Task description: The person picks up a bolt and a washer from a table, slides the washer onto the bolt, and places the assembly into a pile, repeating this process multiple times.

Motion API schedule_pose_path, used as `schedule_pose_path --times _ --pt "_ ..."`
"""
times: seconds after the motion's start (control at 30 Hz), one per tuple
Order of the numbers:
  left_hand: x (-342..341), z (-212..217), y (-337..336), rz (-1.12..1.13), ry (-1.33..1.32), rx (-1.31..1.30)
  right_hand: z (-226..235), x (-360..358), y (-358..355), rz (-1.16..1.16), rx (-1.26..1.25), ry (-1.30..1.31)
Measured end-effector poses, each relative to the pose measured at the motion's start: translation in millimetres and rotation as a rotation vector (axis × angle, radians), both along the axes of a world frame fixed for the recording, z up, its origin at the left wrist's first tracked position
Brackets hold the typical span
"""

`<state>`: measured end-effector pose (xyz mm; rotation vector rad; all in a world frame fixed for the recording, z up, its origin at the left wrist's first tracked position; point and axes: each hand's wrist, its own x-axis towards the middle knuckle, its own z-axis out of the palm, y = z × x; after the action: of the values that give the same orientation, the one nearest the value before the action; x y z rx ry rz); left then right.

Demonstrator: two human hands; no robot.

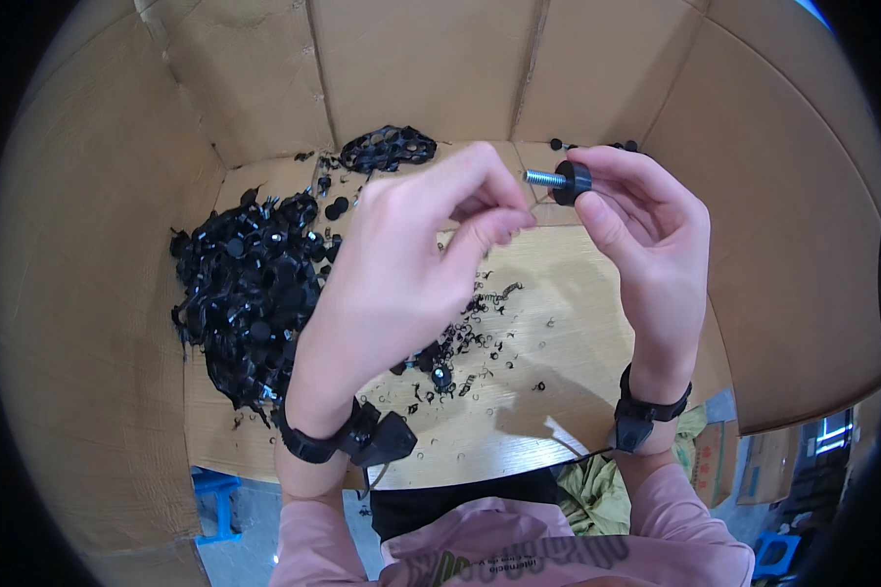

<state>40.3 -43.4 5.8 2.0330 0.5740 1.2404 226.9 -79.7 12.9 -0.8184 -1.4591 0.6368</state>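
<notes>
Black knob [576, 184] with a silver threaded bolt [544, 178] is held up over the far side of the desk [587, 293], right of its middle, the bolt pointing left. The right hand [651, 220] pinches the knob by its rim between thumb and fingers, palm partly open. Just beside the bolt's end, the left hand [411, 245] is curled, its thumb and forefinger pressed together at the tips — whether anything lies between them I cannot tell. A heap of black pieces [250, 284], some with shiny bolts showing, sprawls along the left edge of the desk. Small black scraps [485, 323] are scattered across the middle, right of the left forearm. Toward the far edge, left of the middle, lies a black sheet full of holes [387, 149], with loose black discs [336, 207] nearer the heap. Cardboard walls [421, 68] stand around the far, left and right edges. Each wrist wears a black band — one on the left [323, 440], one on the right [651, 406]. Past the near left corner, a blue stool [215, 504] shows on the floor.
</notes>
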Motion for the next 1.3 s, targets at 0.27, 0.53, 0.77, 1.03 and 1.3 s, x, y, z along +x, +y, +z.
schedule_pose_path --times 0.27,0.53,0.77,1.03,1.3 --pt "-40 -11 31 0.448 0.384 0.268 6 18 -2 0.015 0.133 0.023" --pt "-64 -22 41 0.414 0.386 0.226 6 45 5 -0.192 -0.333 -0.650" --pt "-56 -9 32 0.399 0.299 0.103 -26 38 42 -0.402 -0.080 -0.828" --pt "-53 -18 40 0.294 0.294 0.153 -110 -55 22 0.631 -0.093 -1.156" --pt "-36 -2 21 0.262 0.420 0.054 -78 -57 40 0.579 -0.297 -1.076"
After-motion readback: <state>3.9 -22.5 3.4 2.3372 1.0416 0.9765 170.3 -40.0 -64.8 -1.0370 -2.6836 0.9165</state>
